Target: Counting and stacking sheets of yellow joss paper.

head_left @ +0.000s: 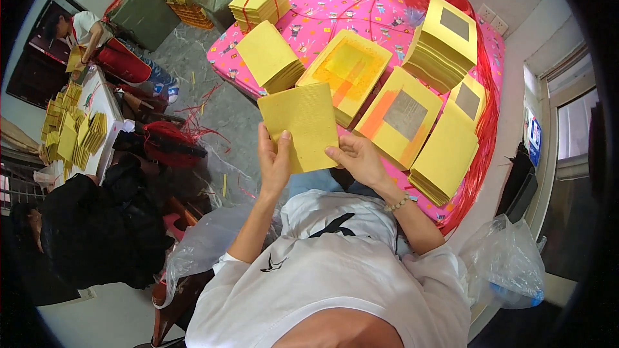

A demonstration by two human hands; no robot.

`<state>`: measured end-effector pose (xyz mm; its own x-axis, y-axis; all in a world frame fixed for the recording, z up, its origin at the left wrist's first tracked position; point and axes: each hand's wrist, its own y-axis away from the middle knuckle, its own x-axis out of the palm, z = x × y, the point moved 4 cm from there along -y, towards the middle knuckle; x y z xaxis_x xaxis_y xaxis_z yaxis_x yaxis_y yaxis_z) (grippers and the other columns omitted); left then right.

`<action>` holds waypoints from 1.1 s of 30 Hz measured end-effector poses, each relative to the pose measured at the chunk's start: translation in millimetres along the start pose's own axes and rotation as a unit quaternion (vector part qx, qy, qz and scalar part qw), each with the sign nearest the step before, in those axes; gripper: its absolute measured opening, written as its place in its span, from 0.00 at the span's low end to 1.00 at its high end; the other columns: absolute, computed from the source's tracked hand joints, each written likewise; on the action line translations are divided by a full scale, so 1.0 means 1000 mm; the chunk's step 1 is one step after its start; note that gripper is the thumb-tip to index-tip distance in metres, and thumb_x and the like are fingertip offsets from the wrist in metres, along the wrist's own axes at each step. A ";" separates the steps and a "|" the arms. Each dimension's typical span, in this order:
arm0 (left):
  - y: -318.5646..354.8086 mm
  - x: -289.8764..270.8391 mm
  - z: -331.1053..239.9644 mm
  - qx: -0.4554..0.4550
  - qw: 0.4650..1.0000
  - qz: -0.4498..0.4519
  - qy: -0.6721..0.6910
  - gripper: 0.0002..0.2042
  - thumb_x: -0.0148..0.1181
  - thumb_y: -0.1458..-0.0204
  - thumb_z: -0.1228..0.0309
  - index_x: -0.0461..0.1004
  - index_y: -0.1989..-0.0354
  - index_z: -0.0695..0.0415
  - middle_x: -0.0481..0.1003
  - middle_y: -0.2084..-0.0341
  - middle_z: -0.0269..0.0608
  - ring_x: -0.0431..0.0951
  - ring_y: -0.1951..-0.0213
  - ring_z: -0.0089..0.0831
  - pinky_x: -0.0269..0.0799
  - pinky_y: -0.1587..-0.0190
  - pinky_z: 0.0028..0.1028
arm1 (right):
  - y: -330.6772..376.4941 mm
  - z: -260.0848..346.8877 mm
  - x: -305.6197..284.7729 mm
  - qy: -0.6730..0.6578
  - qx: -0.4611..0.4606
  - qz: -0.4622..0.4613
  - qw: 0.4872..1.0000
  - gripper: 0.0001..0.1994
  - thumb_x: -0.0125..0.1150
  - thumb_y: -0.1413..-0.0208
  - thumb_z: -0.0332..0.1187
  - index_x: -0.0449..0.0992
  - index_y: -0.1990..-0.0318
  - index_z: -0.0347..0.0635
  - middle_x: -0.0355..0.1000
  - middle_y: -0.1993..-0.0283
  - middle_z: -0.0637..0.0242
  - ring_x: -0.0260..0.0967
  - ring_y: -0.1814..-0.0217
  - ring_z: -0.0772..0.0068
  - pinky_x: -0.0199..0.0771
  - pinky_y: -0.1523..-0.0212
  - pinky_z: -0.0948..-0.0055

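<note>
Yellow paper sheets [308, 127], a thin sheaf, are gripped between our hands: left hand [274, 161] clasps the lower left edge with the thumb on the face, right hand [358, 158] pinches the lower right edge. We hold the sheaf in the air just above the near edge of the surface [335, 0], which has a pink patterned cover. Risk, in our judgement: sheets may fan out or slip if either pinch loosens, since nothing supports the sheaf from below. Beyond lie an orange-printed stack [348, 71], a silver-square stack [403, 116] and a tied bundle [261, 1]. One clear plastic bag [506, 261] at our right; contents indistinct.
</note>
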<state>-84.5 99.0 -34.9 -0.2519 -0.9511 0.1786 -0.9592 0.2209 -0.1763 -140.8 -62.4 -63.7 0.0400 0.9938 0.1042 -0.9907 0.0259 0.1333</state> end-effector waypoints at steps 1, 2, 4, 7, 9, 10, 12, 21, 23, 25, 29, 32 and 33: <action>-0.004 -0.004 -0.001 0.006 1.000 -0.010 0.011 0.09 0.45 0.42 0.76 0.59 0.54 0.61 0.69 0.61 0.37 0.68 0.58 0.20 0.65 0.55 0.22 | -0.002 0.000 0.002 0.015 0.028 0.007 0.999 0.10 0.58 0.44 0.33 0.76 0.64 0.32 0.72 0.72 0.74 0.66 0.72 0.87 0.67 0.72 0.83; -0.007 -0.007 0.001 0.003 1.000 -0.011 0.010 0.09 0.45 0.42 0.76 0.59 0.54 0.61 0.69 0.61 0.37 0.68 0.58 0.20 0.65 0.55 0.22 | -0.004 0.001 0.003 0.014 0.031 0.008 0.999 0.10 0.58 0.44 0.33 0.76 0.64 0.32 0.72 0.72 0.74 0.66 0.72 0.87 0.67 0.72 0.83; -0.016 -0.014 0.004 -0.006 0.999 -0.031 0.021 0.11 0.46 0.42 0.76 0.59 0.51 0.62 0.69 0.58 0.38 0.68 0.55 0.22 0.65 0.53 0.23 | -0.016 0.008 0.004 0.034 0.037 0.012 0.999 0.11 0.58 0.45 0.35 0.76 0.64 0.33 0.71 0.74 0.73 0.65 0.73 0.88 0.67 0.72 0.84; -0.042 -0.026 0.000 -0.022 0.998 -0.057 0.027 0.14 0.47 0.43 0.76 0.60 0.49 0.62 0.70 0.55 0.40 0.70 0.54 0.23 0.66 0.52 0.24 | -0.045 0.031 0.007 0.086 0.014 0.014 0.996 0.13 0.59 0.46 0.38 0.75 0.65 0.33 0.72 0.75 0.70 0.67 0.73 0.85 0.68 0.71 0.81; -0.069 -0.037 -0.007 -0.029 0.997 -0.061 0.034 0.15 0.48 0.43 0.76 0.60 0.48 0.63 0.70 0.54 0.41 0.70 0.54 0.24 0.67 0.52 0.25 | -0.077 0.058 0.007 0.192 -0.069 -0.022 0.979 0.17 0.59 0.48 0.42 0.75 0.65 0.33 0.73 0.74 0.63 0.70 0.71 0.78 0.69 0.69 0.74; -0.085 -0.042 -0.007 -0.034 0.996 -0.065 0.041 0.16 0.49 0.43 0.75 0.61 0.47 0.63 0.70 0.54 0.42 0.71 0.54 0.25 0.67 0.53 0.25 | -0.097 0.071 0.008 0.214 -0.102 -0.026 0.971 0.15 0.59 0.47 0.41 0.75 0.65 0.34 0.72 0.74 0.67 0.68 0.73 0.82 0.68 0.71 0.78; -0.125 -0.051 0.001 -0.034 0.997 -0.058 0.027 0.16 0.51 0.44 0.75 0.61 0.48 0.64 0.71 0.55 0.42 0.72 0.56 0.25 0.68 0.53 0.26 | -0.143 0.087 0.002 0.256 -0.145 -0.028 0.955 0.14 0.58 0.46 0.40 0.75 0.65 0.35 0.71 0.75 0.70 0.66 0.75 0.83 0.67 0.74 0.80; -0.219 -0.085 0.066 -0.066 0.994 -0.063 -0.055 0.15 0.57 0.48 0.73 0.68 0.53 0.66 0.75 0.60 0.42 0.74 0.60 0.27 0.69 0.56 0.26 | -0.271 0.063 -0.009 0.361 -0.090 -0.021 0.928 0.19 0.61 0.55 0.48 0.78 0.66 0.38 0.75 0.67 0.59 0.73 0.63 0.64 0.71 0.61 0.67; -0.222 -0.089 0.082 -0.078 0.991 -0.075 -0.072 0.16 0.58 0.50 0.73 0.69 0.54 0.65 0.75 0.62 0.42 0.75 0.61 0.27 0.69 0.57 0.26 | -0.278 0.052 -0.010 0.374 -0.073 -0.017 0.924 0.19 0.60 0.55 0.47 0.78 0.65 0.38 0.74 0.67 0.58 0.73 0.62 0.62 0.71 0.60 0.66; -0.225 -0.093 0.095 -0.093 0.987 -0.077 -0.106 0.16 0.58 0.49 0.72 0.69 0.54 0.66 0.75 0.62 0.41 0.75 0.61 0.26 0.69 0.57 0.26 | -0.283 0.045 -0.010 0.387 -0.065 -0.010 0.920 0.19 0.60 0.55 0.47 0.77 0.65 0.39 0.74 0.68 0.57 0.73 0.63 0.61 0.71 0.60 0.65; -0.227 -0.095 0.110 -0.085 0.981 -0.077 -0.156 0.14 0.59 0.50 0.71 0.71 0.57 0.65 0.76 0.65 0.41 0.76 0.64 0.27 0.70 0.60 0.26 | -0.289 0.032 -0.013 0.403 -0.018 0.029 0.915 0.18 0.59 0.55 0.45 0.72 0.62 0.40 0.74 0.67 0.57 0.72 0.62 0.58 0.70 0.60 0.62; -0.229 -0.083 0.096 -0.084 0.951 -0.091 -0.284 0.15 0.60 0.52 0.71 0.71 0.57 0.63 0.76 0.66 0.43 0.76 0.66 0.28 0.70 0.63 0.27 | -0.287 0.030 -0.021 0.413 -0.020 0.034 0.910 0.19 0.59 0.54 0.45 0.69 0.61 0.39 0.73 0.67 0.58 0.72 0.62 0.59 0.70 0.60 0.62; -0.226 -0.082 0.087 -0.080 0.909 -0.100 -0.398 0.16 0.61 0.52 0.69 0.71 0.55 0.61 0.76 0.65 0.43 0.75 0.67 0.28 0.70 0.63 0.28 | -0.288 0.031 -0.021 0.411 -0.016 0.037 0.911 0.19 0.59 0.54 0.45 0.69 0.61 0.39 0.73 0.67 0.58 0.72 0.62 0.59 0.70 0.60 0.62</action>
<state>164.2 107.9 -94.3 0.0417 -0.8166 -0.5756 -0.9979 -0.0058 -0.0640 147.3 -93.6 -74.0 -0.1246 0.7380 -0.6632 -0.9905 -0.0537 0.1263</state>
